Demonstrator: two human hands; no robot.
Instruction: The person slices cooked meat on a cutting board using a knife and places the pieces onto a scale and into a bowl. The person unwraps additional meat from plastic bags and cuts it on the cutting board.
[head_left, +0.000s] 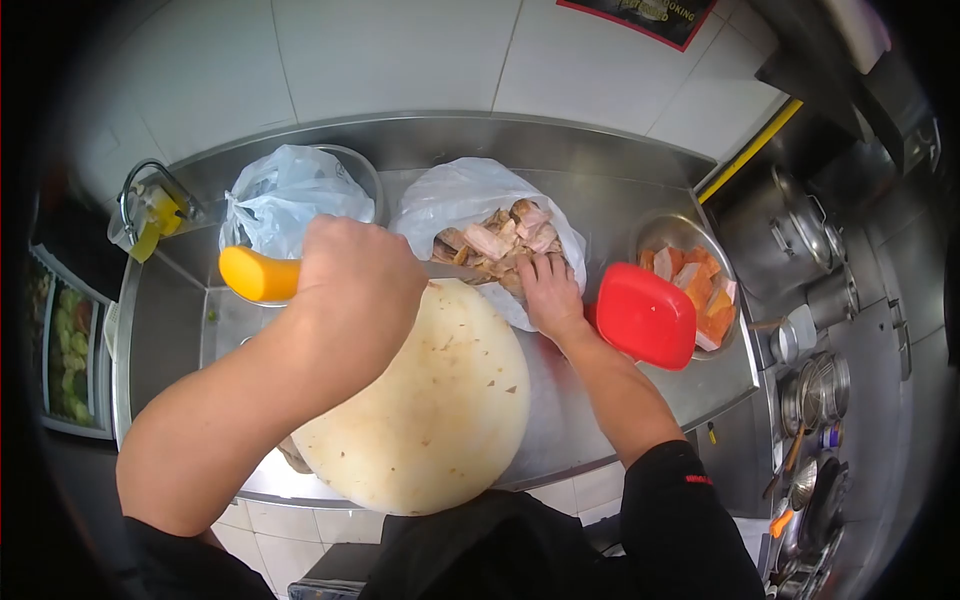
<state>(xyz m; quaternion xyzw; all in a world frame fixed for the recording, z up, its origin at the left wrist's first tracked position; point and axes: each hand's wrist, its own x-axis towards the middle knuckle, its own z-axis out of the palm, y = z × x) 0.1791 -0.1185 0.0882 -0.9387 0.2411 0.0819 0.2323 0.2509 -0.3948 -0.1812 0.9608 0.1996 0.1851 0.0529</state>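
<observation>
My left hand [355, 255] is closed around the yellow handle [258, 274] of a knife. Its metal blade [455, 271] points right, reaching the edge of a pile of chopped meat [490, 240]. The meat lies in the mouth of a whitish plastic bag [450, 195]. On the right side of that pile rests my right hand [550, 295], fingers spread and touching the pieces; the fingertips are partly hidden among them. Below both hands is a round, pale chopping board [420, 410] with small meat scraps on it.
A red plastic container [648, 316] sits beside my right wrist, partly over a metal bowl [735, 335] of orange and pale chunks [712, 300]. Behind my left hand, a tied plastic bag [295, 195] fills another metal bowl [365, 175]. A faucet [128, 195] stands at the left.
</observation>
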